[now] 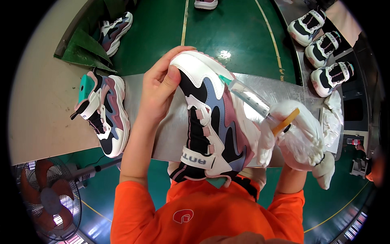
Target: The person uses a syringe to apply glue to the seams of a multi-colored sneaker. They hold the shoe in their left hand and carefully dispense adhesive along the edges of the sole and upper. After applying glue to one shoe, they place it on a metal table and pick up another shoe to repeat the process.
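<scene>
My left hand (158, 91) grips the toe of a sneaker (219, 118), thumb on the white toe cap and fingers around its front. The shoe is white, black, blue-grey and mauve, with a strap near my body. In a white glove, my right hand (296, 134) is closed around a clear syringe (250, 97) with a green tip. That tip meets or nearly meets the edge between upper and sole near the toe. A flat yellow-brown strip (286, 122) sticks out by the gloved fingers; what it belongs to is unclear.
A matching sneaker (107, 116) stands on the beige surface (48, 118) at left, another shoe (115, 32) beyond it by a green flap (85, 49). Several sneakers, including one (331, 77), line the right side near crumpled white cloth (331, 122). A fan (50, 199) stands lower left.
</scene>
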The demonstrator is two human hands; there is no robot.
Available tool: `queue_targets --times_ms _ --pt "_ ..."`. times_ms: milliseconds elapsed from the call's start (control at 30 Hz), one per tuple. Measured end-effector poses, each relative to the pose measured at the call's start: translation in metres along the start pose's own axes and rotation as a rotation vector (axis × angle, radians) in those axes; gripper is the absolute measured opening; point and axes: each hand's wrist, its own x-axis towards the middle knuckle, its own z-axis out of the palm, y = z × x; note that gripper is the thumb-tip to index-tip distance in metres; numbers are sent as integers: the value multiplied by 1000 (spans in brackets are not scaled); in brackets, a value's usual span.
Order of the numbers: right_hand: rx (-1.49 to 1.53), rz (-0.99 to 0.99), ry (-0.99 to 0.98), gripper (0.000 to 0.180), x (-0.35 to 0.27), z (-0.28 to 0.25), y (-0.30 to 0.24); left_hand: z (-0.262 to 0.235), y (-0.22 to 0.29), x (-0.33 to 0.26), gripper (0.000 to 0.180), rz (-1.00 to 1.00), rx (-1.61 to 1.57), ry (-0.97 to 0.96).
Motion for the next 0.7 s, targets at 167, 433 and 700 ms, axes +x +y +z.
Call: queue_targets --times_ms 167,433,700 --pt "25 -110 -115 76 -2 -16 11 -4 -9 -1 64 -11 -20 25" --pt "116 -60 -47 72 -15 -28 22 -2 -14 0 58 -57 -36 58" --pt "129 20 38 68 -38 -29 16 7 -11 -1 53 -49 60 78"
